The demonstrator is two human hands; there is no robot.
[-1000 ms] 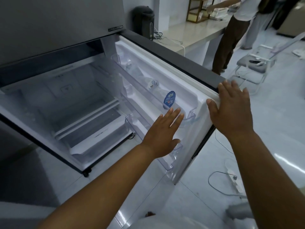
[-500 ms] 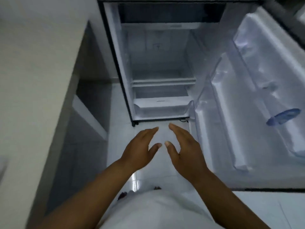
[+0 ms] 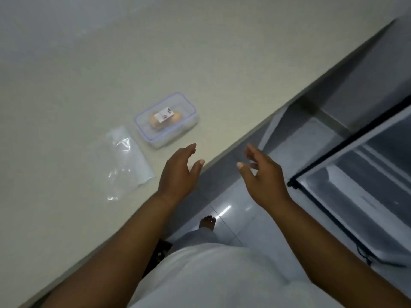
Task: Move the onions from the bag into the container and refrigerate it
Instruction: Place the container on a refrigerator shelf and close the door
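Note:
A clear plastic container [image 3: 166,120] with a blue-rimmed lid and a white label stands closed on the beige counter [image 3: 89,74], with onions [image 3: 153,122] visible through the lid. A flat, clear plastic bag [image 3: 127,162] lies just left of it. My left hand [image 3: 179,174] hovers open over the counter's edge, a short way below the container. My right hand [image 3: 263,176] is open too, held over the floor beside the counter. The open fridge [image 3: 360,174] shows at the right.
The counter's edge runs diagonally from lower left to upper right. A glossy tiled floor [image 3: 242,210] lies between the counter and the fridge, with my bare foot [image 3: 208,222] on it. A cable hangs at the fridge's lower corner.
My view has swung left from the open fridge to the counter. Both hands left the fridge door and now reach toward the container, holding nothing.

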